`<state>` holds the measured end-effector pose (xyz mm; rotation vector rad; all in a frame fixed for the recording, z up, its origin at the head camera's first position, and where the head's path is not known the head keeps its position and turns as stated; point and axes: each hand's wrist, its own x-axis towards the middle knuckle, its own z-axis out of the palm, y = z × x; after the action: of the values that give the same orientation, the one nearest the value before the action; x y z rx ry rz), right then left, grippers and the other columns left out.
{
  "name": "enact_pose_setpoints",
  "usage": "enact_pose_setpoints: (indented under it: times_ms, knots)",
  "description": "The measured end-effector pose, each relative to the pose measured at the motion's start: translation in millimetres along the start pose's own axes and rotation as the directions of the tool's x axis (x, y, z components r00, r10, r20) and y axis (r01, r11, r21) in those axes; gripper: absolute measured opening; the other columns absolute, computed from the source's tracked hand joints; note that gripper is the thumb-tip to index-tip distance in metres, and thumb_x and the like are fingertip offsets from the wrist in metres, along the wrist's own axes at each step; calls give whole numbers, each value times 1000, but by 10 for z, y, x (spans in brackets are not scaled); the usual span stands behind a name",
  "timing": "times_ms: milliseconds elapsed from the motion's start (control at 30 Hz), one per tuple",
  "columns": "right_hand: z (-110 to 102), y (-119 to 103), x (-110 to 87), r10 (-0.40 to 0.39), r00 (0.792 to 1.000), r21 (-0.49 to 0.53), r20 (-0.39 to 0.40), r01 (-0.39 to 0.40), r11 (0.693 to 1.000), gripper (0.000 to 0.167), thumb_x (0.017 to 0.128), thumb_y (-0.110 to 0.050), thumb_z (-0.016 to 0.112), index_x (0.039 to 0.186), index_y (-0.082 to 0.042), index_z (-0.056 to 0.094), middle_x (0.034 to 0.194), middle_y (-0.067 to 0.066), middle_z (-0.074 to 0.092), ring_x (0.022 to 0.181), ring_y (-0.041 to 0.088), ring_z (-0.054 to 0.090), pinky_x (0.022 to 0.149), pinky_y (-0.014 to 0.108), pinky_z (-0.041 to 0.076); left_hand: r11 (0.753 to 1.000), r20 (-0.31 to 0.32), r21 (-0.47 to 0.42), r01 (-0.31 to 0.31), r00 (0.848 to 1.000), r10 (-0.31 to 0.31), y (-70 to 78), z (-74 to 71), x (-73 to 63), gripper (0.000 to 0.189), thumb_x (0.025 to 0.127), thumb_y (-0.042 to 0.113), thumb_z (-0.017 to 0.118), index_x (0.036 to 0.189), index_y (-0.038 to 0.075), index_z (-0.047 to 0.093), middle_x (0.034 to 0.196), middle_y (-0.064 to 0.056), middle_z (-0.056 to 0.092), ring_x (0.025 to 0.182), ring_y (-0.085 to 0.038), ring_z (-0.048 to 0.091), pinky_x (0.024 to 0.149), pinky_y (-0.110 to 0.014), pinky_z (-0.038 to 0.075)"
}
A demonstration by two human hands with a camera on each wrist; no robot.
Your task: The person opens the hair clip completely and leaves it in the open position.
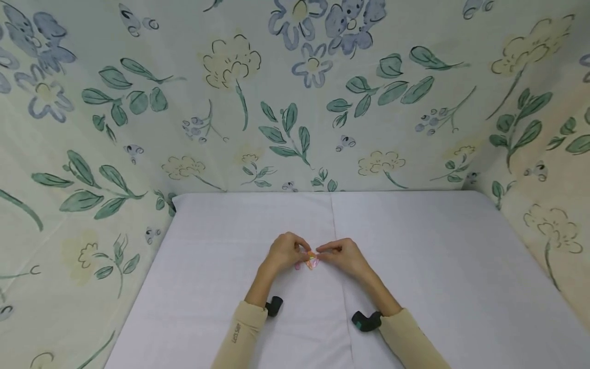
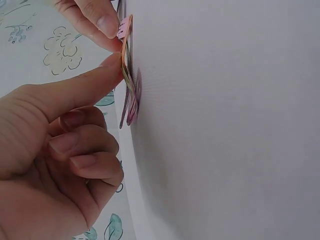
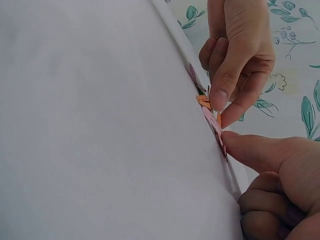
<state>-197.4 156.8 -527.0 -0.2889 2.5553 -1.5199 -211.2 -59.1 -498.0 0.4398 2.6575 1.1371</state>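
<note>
A small pink-and-orange flat piece, like folded or cut paper [image 1: 312, 262], lies low over the white cloth between both hands. My left hand [image 1: 287, 252] pinches its orange part between thumb and index finger, with the other fingers curled in. From the opposite side my right hand [image 1: 345, 258] holds the pink end by its fingertips. Seen edge-on in the left wrist view, the paper piece [image 2: 129, 75] looks thin and bent, with loose layers hanging below the thumb. In the right wrist view a purplish flap of the paper piece [image 3: 194, 75] sticks out past the left hand.
A white cloth [image 1: 207, 230] with a crease down its middle covers the table. Floral fabric [image 1: 295, 102] rises behind it and at both sides. Black wrist cameras [image 1: 367, 321] sit by both beige sleeves [image 1: 239, 328].
</note>
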Motion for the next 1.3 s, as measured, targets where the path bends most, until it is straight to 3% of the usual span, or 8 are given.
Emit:
enact_pose_setpoints:
  times_ms: [233, 500, 767, 1000, 1100, 1233, 1300]
  knots:
    - [23, -31, -9, 22, 1000, -20, -4, -22, 1000, 12, 86, -19, 85, 97, -13, 84, 52, -6, 39, 50, 6, 28, 49, 19, 24, 999, -17, 31, -9, 1000, 9, -11, 2, 3, 5, 82, 12, 86, 84, 11, 81, 58, 6, 55, 52, -6, 46, 51, -21, 34]
    - [23, -29, -17, 33, 999, -36, 12, -32, 999, 8, 86, -17, 85, 93, -14, 85, 53, -7, 39, 51, 6, 29, 49, 20, 24, 995, 50, -99, 7, 999, -2, -2, 7, -32, 3, 85, 6, 80, 87, 4, 78, 60, -5, 67, 49, -12, 60, 50, -22, 39]
    - [6, -33, -20, 28, 999, -24, 22, -28, 999, 8, 86, -17, 84, 93, -13, 84, 53, -7, 39, 51, 5, 29, 49, 19, 24, 980, 62, -194, 42, 998, -30, -4, 5, -51, 3, 88, 7, 78, 87, 5, 77, 63, -13, 68, 49, -18, 61, 50, -22, 39]
    - [12, -12, -26, 14, 1000, -20, -7, -14, 1000, 9, 86, -18, 85, 93, -12, 84, 51, -7, 40, 48, 4, 29, 48, 19, 24, 977, 56, -211, 39, 998, -28, -8, 1, -31, 8, 90, 13, 80, 88, 5, 78, 66, -14, 69, 50, -19, 63, 49, -21, 40]
    - [34, -21, -28, -4, 1000, -20, -19, 4, 1000, 13, 85, -22, 87, 93, -12, 84, 51, -6, 45, 47, 1, 30, 47, 18, 25, 976, 53, -216, 33, 998, -22, -10, -2, -29, 9, 91, 14, 80, 89, 6, 78, 67, -14, 70, 50, -22, 65, 49, -21, 40]
    - [62, -43, -35, -28, 999, 14, -16, 28, 1000, 16, 85, -23, 87, 93, -10, 84, 63, -1, 67, 48, -1, 33, 48, 18, 28, 976, 56, -213, 34, 998, -22, -10, -4, -32, 9, 91, 14, 79, 89, 6, 78, 68, -14, 71, 51, -23, 66, 50, -21, 40]
    - [73, -49, -36, -29, 999, 27, -18, 30, 999, 15, 85, -22, 86, 93, -10, 84, 66, 1, 70, 48, -1, 34, 48, 17, 29, 978, 58, -207, 32, 998, -20, -11, -3, -33, 9, 91, 14, 79, 89, 6, 78, 68, -14, 71, 50, -23, 65, 51, -21, 41]
